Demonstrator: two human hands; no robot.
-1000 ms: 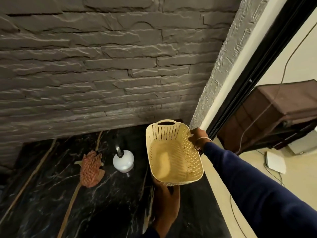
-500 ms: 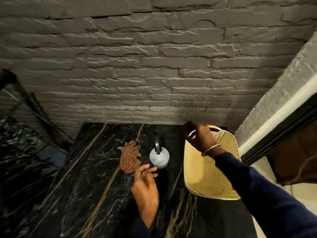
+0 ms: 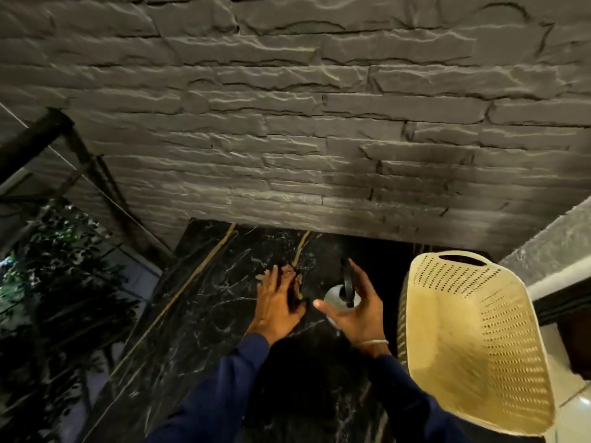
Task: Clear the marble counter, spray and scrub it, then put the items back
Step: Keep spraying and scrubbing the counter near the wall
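Note:
The black marble counter (image 3: 198, 318) with gold veins runs up to a stone wall. A reddish-brown scrubber (image 3: 290, 272) lies on it, mostly hidden under my left hand (image 3: 276, 303), which rests over it with fingers spread. Just right of it stands a white spray bottle (image 3: 332, 294) with a black nozzle. My right hand (image 3: 356, 316) cups around the bottle, thumb in front and fingers behind the nozzle, not closed on it. A cream perforated basket (image 3: 463, 282) sits empty and tilted at the counter's right end, free of both hands.
A grey rough stone wall (image 3: 287, 139) backs the counter. A leafy plant (image 3: 57, 266) and a dark metal frame (image 3: 80, 161) stand at the left. At the right lie a textured pillar (image 3: 550, 238) and pale floor (image 3: 572, 398) beyond the counter's edge.
Both hands let go of the basket, which now rests on the counter's right end. My left hand moved onto the scrubber and my right hand came around the spray bottle. The view swung left.

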